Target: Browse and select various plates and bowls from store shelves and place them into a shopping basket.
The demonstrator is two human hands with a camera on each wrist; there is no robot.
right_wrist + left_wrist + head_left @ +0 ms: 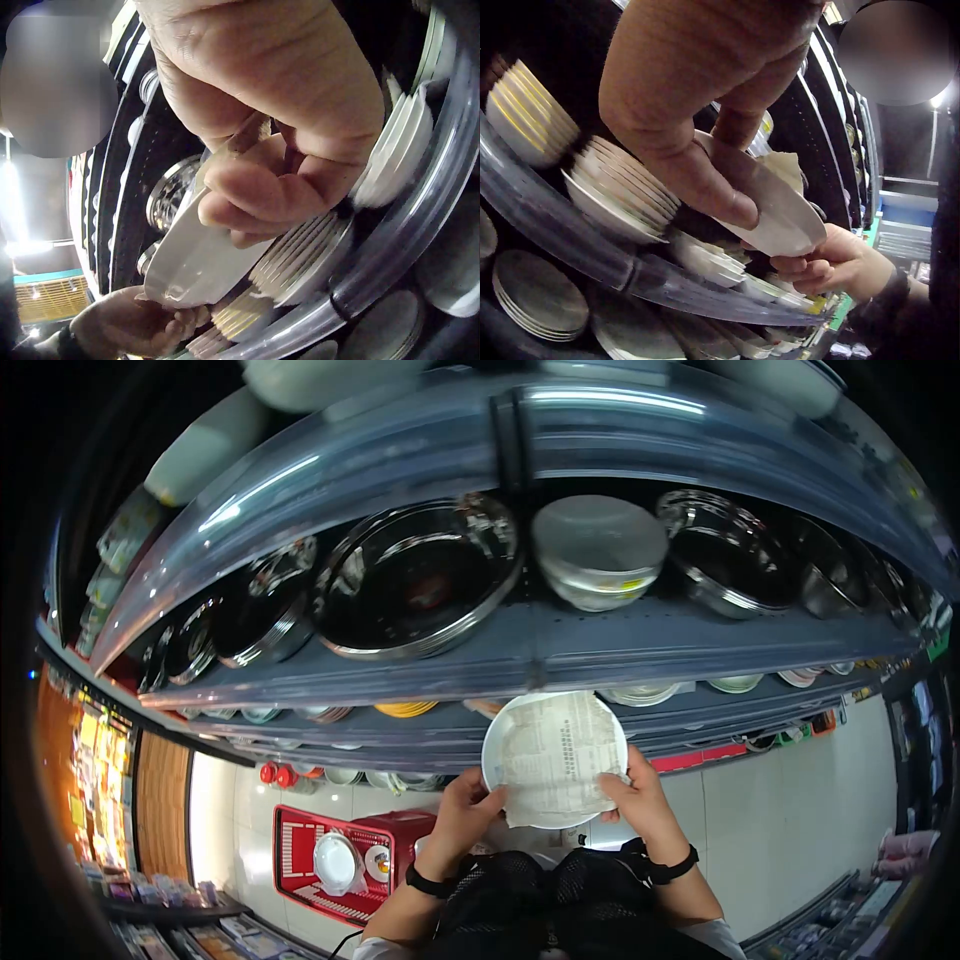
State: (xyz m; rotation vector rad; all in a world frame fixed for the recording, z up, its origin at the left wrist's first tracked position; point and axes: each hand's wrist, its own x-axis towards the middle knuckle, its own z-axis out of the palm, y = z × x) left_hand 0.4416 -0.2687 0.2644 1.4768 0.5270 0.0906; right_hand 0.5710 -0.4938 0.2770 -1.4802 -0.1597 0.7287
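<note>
A white dish [489, 752] with a printed paper sheet [560, 755] lying over it is held level between both hands in the head view. My left hand [466, 815] grips its left rim, thumb on top; my right hand [640, 800] grips the right rim with the thumb on the paper. In the left wrist view the left hand [705, 97] pinches the dish [780, 225] from the side. The right wrist view shows the right hand's [277, 105] fingers curled under the dish [202, 262].
Steel basins [420, 645] and stacked bowls [600, 550] fill the shelf ahead, with plates on lower shelves. A red basket [290, 850] holding white dishes [338, 862] stands on the floor at lower left. Transparent guards [400, 685] run along the shelf edges.
</note>
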